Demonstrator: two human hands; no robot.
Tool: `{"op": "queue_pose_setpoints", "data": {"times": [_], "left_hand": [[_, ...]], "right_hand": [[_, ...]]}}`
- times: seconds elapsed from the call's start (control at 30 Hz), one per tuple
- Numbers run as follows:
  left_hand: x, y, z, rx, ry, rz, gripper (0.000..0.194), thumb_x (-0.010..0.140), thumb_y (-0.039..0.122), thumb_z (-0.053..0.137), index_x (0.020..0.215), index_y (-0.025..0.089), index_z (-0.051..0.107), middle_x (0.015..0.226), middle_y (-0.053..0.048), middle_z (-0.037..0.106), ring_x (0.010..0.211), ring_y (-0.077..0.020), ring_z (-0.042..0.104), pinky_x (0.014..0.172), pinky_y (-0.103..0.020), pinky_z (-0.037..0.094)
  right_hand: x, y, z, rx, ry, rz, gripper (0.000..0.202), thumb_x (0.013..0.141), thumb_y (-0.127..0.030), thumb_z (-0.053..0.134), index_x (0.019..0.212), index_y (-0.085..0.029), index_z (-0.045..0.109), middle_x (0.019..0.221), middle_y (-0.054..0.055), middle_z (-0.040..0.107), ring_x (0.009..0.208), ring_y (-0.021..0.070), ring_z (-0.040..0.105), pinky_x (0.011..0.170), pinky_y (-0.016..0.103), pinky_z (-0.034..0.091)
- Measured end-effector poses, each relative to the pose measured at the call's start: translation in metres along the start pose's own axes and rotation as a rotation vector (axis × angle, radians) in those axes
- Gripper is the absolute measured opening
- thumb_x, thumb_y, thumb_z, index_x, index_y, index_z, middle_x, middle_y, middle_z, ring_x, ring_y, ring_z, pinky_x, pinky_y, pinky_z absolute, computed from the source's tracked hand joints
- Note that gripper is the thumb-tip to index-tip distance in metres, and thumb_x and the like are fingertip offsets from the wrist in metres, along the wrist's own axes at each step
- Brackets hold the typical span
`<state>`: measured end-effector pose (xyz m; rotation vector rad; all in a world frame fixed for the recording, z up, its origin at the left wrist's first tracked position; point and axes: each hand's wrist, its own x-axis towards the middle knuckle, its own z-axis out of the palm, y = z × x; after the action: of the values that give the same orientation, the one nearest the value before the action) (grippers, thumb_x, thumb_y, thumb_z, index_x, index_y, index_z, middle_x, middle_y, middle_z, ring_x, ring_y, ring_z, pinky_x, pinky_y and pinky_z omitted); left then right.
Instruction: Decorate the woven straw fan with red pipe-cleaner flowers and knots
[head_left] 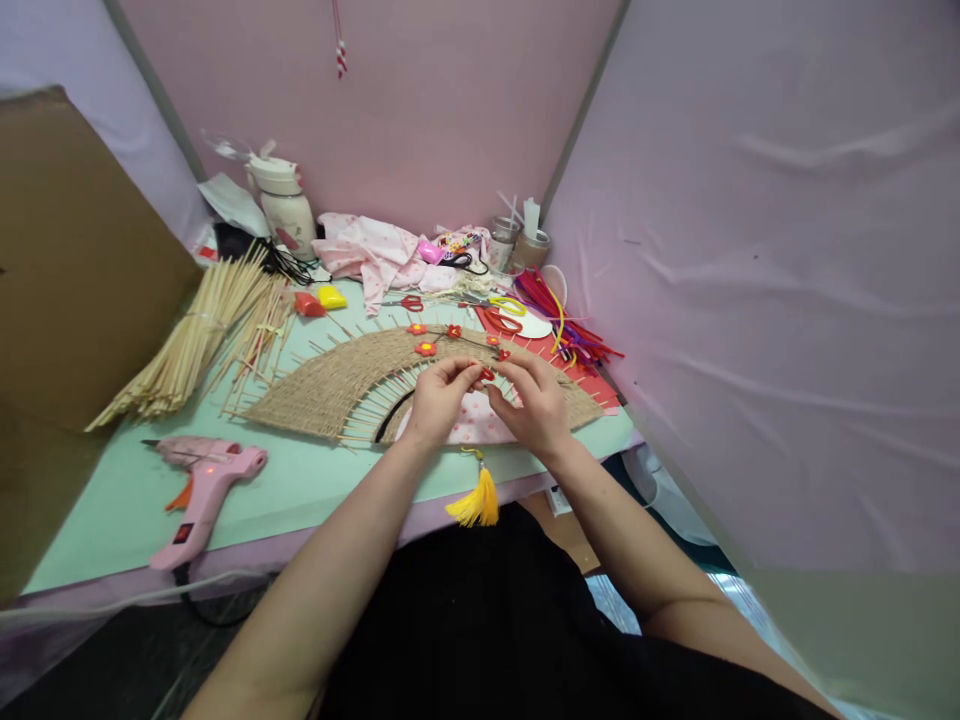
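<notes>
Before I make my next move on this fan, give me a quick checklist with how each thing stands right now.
1. Small red piece in hand: ok, at the fingertips of the left hand and right hand.
2. Woven fan resting on the green tabletop: ok.
3. Pink glue gun away from both hands: ok, lying on its side at the left, nozzle pointing away.
4. Glue gun hot: cannot tell; an orange light glows on its body.
5. Yellow tassel fully on the tabletop: not ok, its fringe reaches past the front edge.
6. Red-handled scissors clear of the hands: ok, beyond the fan.
</notes>
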<state>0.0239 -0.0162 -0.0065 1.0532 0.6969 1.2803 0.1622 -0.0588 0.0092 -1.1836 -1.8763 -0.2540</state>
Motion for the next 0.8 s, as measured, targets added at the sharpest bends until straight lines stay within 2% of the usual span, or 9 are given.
{"op": "queue_pose_setpoints", "data": {"times": [0.1, 0.2, 0.3, 0.4, 0.53, 0.63, 0.73, 0.8], "left_hand": [[0.002, -0.003, -0.001, -0.108, -0.021, -0.089, 0.023, 0.063, 0.032, 0.076, 0.073, 0.014, 0.066, 0.066, 0.001, 0.063, 0.058, -0.0079, 0.055, 0.059, -0.021, 0.044], [0.002, -0.004, -0.001, -0.137, -0.024, -0.124, 0.024, 0.061, 0.032, 0.077, 0.072, 0.014, 0.065, 0.064, 0.001, 0.062, 0.057, -0.0073, 0.055, 0.059, -0.021, 0.044], [0.001, -0.001, 0.0, -0.076, 0.006, -0.081, 0.023, 0.061, 0.031, 0.076, 0.071, 0.013, 0.065, 0.062, 0.001, 0.062, 0.056, -0.0081, 0.055, 0.059, -0.022, 0.044], [-0.001, 0.003, 0.002, -0.012, 0.029, -0.017, 0.018, 0.063, 0.028, 0.073, 0.068, 0.014, 0.064, 0.061, 0.001, 0.061, 0.056, -0.0093, 0.055, 0.059, -0.023, 0.044], [-0.003, 0.003, 0.003, 0.081, 0.053, 0.093, 0.008, 0.067, 0.022, 0.066, 0.069, 0.015, 0.063, 0.062, 0.002, 0.06, 0.058, -0.0104, 0.054, 0.06, -0.023, 0.044], [-0.005, 0.002, 0.001, 0.198, 0.044, 0.198, 0.004, 0.073, 0.019, 0.061, 0.071, 0.016, 0.063, 0.065, 0.001, 0.06, 0.061, -0.0116, 0.055, 0.061, -0.024, 0.043], [-0.008, 0.002, -0.001, 0.398, 0.035, 0.356, 0.009, 0.076, 0.015, 0.056, 0.071, 0.017, 0.062, 0.066, 0.001, 0.059, 0.064, -0.0126, 0.054, 0.065, -0.025, 0.043], [-0.009, 0.003, -0.002, 0.516, 0.037, 0.455, 0.012, 0.077, 0.012, 0.055, 0.07, 0.018, 0.062, 0.068, 0.0, 0.06, 0.068, -0.0131, 0.055, 0.068, -0.026, 0.043]], "right_hand": [[0.002, 0.006, 0.002, -0.128, -0.002, -0.179, 0.016, 0.084, -0.017, 0.055, 0.097, -0.022, 0.063, 0.091, 0.008, 0.063, 0.086, 0.02, 0.058, 0.074, 0.034, 0.049], [0.004, 0.009, 0.0, -0.164, -0.038, -0.234, 0.013, 0.085, -0.017, 0.055, 0.093, -0.022, 0.063, 0.085, 0.007, 0.064, 0.08, 0.0194, 0.057, 0.071, 0.034, 0.048], [0.005, 0.007, -0.001, -0.153, -0.061, -0.209, 0.01, 0.085, -0.018, 0.055, 0.087, -0.022, 0.064, 0.081, 0.006, 0.064, 0.077, 0.019, 0.056, 0.069, 0.033, 0.046], [0.006, -0.002, -0.001, -0.073, -0.033, -0.1, 0.009, 0.085, -0.019, 0.056, 0.08, -0.02, 0.064, 0.076, 0.005, 0.063, 0.074, 0.018, 0.055, 0.067, 0.032, 0.044], [0.01, -0.014, 0.003, 0.172, 0.008, 0.203, 0.012, 0.081, -0.022, 0.059, 0.069, -0.019, 0.062, 0.066, 0.001, 0.056, 0.064, 0.0137, 0.05, 0.063, 0.029, 0.041], [0.014, -0.02, 0.007, 0.501, -0.014, 0.59, 0.013, 0.073, -0.023, 0.062, 0.062, -0.018, 0.058, 0.058, -0.003, 0.049, 0.053, 0.0098, 0.042, 0.051, 0.024, 0.035], [0.019, -0.021, 0.012, 0.987, -0.107, 1.039, 0.018, 0.065, -0.022, 0.061, 0.054, -0.019, 0.047, 0.048, -0.008, 0.036, 0.042, 0.0055, 0.028, 0.04, 0.02, 0.023], [0.021, -0.021, 0.015, 1.202, -0.162, 1.224, 0.021, 0.06, -0.021, 0.061, 0.052, -0.019, 0.041, 0.046, -0.009, 0.031, 0.041, 0.0043, 0.022, 0.037, 0.018, 0.018]]}}
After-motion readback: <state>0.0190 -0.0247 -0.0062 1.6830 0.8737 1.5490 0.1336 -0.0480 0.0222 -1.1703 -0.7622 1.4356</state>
